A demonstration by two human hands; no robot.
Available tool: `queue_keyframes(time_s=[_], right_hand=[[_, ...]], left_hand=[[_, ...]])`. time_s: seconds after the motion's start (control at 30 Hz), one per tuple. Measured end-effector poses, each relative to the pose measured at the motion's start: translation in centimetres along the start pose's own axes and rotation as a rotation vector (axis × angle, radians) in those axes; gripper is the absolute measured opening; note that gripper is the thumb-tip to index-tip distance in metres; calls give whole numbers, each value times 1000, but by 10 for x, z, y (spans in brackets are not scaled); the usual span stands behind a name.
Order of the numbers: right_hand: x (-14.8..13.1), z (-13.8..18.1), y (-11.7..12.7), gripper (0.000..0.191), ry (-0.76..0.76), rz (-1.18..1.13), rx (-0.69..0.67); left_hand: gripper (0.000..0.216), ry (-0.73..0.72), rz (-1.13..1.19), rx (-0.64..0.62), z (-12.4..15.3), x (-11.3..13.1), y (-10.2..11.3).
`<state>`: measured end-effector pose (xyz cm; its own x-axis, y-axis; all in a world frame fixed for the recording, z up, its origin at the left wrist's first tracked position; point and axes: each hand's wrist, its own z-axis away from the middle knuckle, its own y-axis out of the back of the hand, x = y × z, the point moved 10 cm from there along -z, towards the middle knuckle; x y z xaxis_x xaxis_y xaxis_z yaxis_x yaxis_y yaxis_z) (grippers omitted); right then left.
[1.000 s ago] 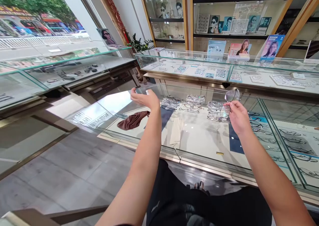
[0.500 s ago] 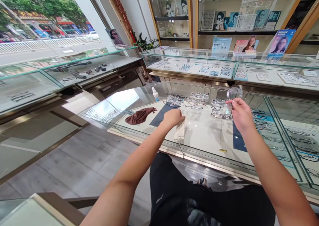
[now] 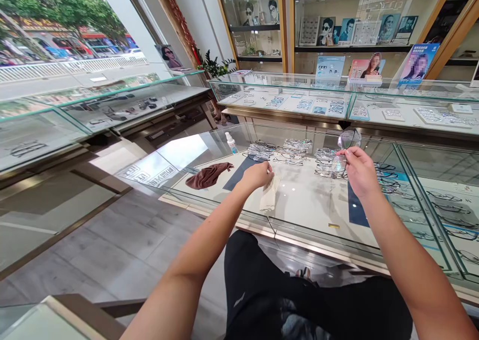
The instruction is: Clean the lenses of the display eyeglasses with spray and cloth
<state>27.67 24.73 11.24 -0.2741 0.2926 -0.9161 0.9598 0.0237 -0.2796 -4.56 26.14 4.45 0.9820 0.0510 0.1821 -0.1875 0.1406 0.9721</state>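
Observation:
In my right hand (image 3: pixel 359 168) a pair of eyeglasses (image 3: pixel 349 138) is pinched between thumb and fingers, its clear round lenses raised above the glass counter (image 3: pixel 307 205). My left hand (image 3: pixel 258 175) is closed on the top of a cream cleaning cloth (image 3: pixel 268 195), which hangs down onto the counter's surface. Left of it lies a crumpled brown cloth (image 3: pixel 209 175). A white spray bottle (image 3: pixel 231 143) stands upright behind the two cloths. Several eyeglass frames (image 3: pixel 294 153) rest in rows beyond my hands.
More glass display cases run along the left (image 3: pixel 123 98) and the back (image 3: pixel 277 88). Wall shelves (image 3: pixel 348 30) with pictures rise behind them. A small gold piece (image 3: pixel 334 225) sits near the counter's front edge. My legs are close against that edge.
The view has shifted very slightly. My left hand has turned a little at the top of the cream cloth. The right hand keeps the eyeglasses raised in nearly the same place.

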Motion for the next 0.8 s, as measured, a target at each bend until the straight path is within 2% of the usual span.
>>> queue_keyframes(time_s=[0.2, 0.5, 0.8], right_hand=[[-1, 1, -1, 38, 5, 16, -21], [-2, 3, -3, 39, 7, 26, -42], [-2, 4, -5, 40, -7, 17, -33]], left_hand=[[22, -43, 47, 7, -4, -2, 3], [23, -282, 202, -23, 1, 11, 19], [27, -335, 225, -110, -7, 13, 11]])
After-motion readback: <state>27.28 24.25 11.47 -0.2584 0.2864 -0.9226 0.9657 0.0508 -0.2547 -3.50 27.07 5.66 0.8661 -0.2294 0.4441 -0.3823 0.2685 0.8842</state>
